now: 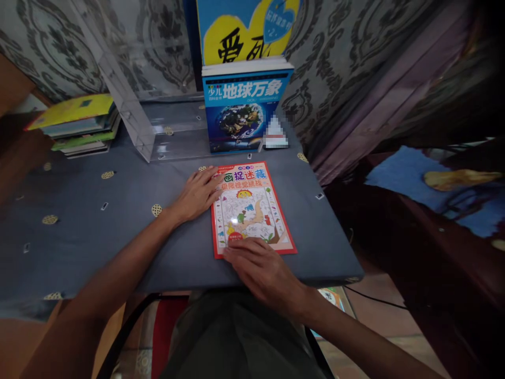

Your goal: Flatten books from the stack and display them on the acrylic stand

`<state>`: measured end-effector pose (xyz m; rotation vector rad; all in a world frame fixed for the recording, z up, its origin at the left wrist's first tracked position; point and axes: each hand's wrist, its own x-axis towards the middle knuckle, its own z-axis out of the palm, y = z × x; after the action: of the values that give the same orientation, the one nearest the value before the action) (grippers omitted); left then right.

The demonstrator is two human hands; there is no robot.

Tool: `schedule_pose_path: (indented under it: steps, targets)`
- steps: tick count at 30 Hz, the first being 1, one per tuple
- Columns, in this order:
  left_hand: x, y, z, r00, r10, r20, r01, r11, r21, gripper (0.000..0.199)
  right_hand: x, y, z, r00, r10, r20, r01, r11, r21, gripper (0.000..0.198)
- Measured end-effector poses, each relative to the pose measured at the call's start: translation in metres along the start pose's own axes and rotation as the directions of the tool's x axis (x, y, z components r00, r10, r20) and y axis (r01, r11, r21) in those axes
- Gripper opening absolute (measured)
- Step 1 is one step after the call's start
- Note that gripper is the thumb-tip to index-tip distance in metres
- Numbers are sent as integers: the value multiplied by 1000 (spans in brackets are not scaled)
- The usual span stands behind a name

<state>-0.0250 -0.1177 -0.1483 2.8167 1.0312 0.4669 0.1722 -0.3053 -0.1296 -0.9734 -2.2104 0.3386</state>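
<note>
A thin picture book [252, 210] with a red border and colourful lettering lies closed and flat on the table, cover up. Spread across its upper left edge are the fingers of my left hand [199, 195], with the palm resting on the cloth. My right hand [266, 271] lies over the book's lower edge, fingers stretched to the left across the bottom of the cover. Neither hand grips anything; both only touch the book. The part of the cover beneath my fingers is hidden.
Behind the picture book, a thick blue book with a globe [240, 123] stands upright before a taller yellow and blue book [244, 31]. A clear acrylic stand [130, 116] is left of them. Stacked books [79, 123] lie farther left on the grey tablecloth [118, 179].
</note>
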Motion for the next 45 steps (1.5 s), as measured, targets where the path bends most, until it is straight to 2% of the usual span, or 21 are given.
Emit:
schedule_pose_path:
  steps: [5,10,16,20,23,27,32,38,41,45]
  targets:
    - [0,-1,0,1000,-4,7,4,1000,-27,47,-38,10,-28,987,139,-77,-142,989,-38,48]
    - [0,-1,0,1000,9,-1,-9,1000,-17,47,-63,20,-50,953,267,-144,-280,956,-86,50]
    - [-1,1,-1,1000,-4,6,4,1000,-15,48,-63,22,-48,947,256,-193,-270,962,-47,53]
    - [-2,2,-2,999,-36,-9,36,999,4,49,-59,25,-53,953,251,-167,-256,967,-7,49]
    - [-4,3,-3,998,-59,-16,60,998,18,50,-51,32,-57,950,283,-135,-286,958,1,40]
    - [-6,5,-1,993,-113,-22,114,993,15,51,-29,54,-58,934,341,-102,-349,934,-75,30]
    - [-7,5,1,980,-190,-61,191,981,21,50,8,98,-49,937,346,-53,-350,920,-178,36]
    - [-6,3,-3,984,-160,-74,159,987,-24,45,51,129,-26,915,402,-22,-387,863,-325,43]
    - [-6,3,-4,987,-140,-83,135,989,-56,44,61,133,-16,908,415,-54,-409,853,-323,43]
    - [-7,3,-4,986,-143,-82,138,988,-65,43,59,140,-13,915,396,-80,-403,887,-226,42]
